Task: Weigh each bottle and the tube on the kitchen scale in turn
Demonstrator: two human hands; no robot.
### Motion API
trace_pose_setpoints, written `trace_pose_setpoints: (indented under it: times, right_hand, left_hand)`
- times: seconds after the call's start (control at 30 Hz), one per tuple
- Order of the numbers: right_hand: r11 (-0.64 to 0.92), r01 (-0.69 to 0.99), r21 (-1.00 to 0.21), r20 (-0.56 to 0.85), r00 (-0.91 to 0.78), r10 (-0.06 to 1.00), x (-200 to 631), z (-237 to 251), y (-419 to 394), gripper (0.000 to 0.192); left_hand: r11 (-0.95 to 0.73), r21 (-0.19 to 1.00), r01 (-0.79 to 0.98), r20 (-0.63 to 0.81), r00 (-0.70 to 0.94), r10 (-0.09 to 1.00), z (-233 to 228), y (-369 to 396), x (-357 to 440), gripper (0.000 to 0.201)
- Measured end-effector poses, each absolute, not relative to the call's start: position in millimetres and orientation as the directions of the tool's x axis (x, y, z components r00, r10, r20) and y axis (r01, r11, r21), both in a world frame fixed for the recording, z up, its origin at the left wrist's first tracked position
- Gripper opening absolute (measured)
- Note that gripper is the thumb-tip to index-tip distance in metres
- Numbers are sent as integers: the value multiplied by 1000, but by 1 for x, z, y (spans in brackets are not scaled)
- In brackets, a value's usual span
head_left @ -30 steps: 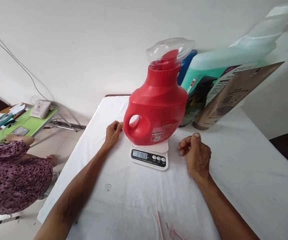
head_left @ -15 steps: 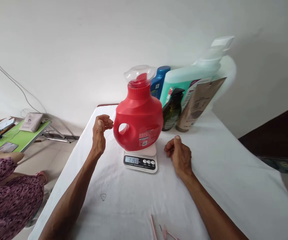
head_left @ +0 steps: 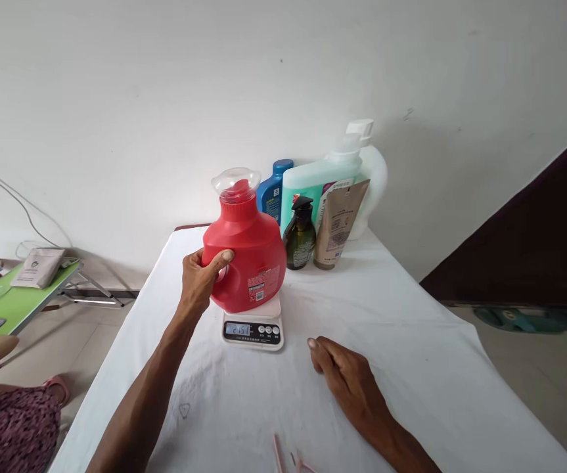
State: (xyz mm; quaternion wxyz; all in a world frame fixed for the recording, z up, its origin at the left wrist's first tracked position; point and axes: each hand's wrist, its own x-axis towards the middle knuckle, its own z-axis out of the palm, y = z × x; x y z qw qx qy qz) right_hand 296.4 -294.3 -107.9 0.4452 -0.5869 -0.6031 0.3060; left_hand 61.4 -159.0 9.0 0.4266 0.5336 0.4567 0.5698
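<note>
A red detergent jug (head_left: 251, 253) with a clear cap stands on a small white kitchen scale (head_left: 253, 327) whose display is lit. My left hand (head_left: 200, 279) is wrapped around the jug's handle on its left side. My right hand (head_left: 345, 378) lies flat on the white tablecloth (head_left: 411, 341), to the right of the scale and nearer to me, holding nothing.
Behind the jug by the wall stand a blue bottle (head_left: 271, 194), a teal pump bottle (head_left: 317, 187), a dark pump bottle (head_left: 299, 236), a brown pouch (head_left: 338, 223) and a white bottle (head_left: 374, 177). Another person (head_left: 2, 407) sits at left by a green table (head_left: 17, 299). Pink items (head_left: 288, 460) lie at the near edge.
My left hand rose from beside the jug and closed on its handle. My right hand drew back and flattened on the cloth. The camera pulled back from the table.
</note>
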Motion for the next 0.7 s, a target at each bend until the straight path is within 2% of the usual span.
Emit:
trace_pose_setpoints:
  times: [0.13,0.27,0.37,0.5,0.7]
  right_hand:
    - [142,420,-897,190,76,979,295,-120,-293,53]
    - [185,469,-864,237,52,970,297,-122,-287,50]
    - [279,548,-789,333,-2,943,294,-125,-292,47]
    - [419,657,-627,459,-123,880,287,-129,-304,45]
    - [462,719,-519,512,-171,842,285,-128,-312,45]
  left_hand:
    - [-254,967,-11,251,-116,961,15,-166,72,65]
    - [-311,950,-19,309,-76,948,33,-172,95,67]
    - [-316,949,-1,316,-18,948,42,-175,126,68]
    - [-270,962,-41,272,53,961,36,-177,171,62]
    - [-158,972,-177,185,148,972,10,-174,221,48]
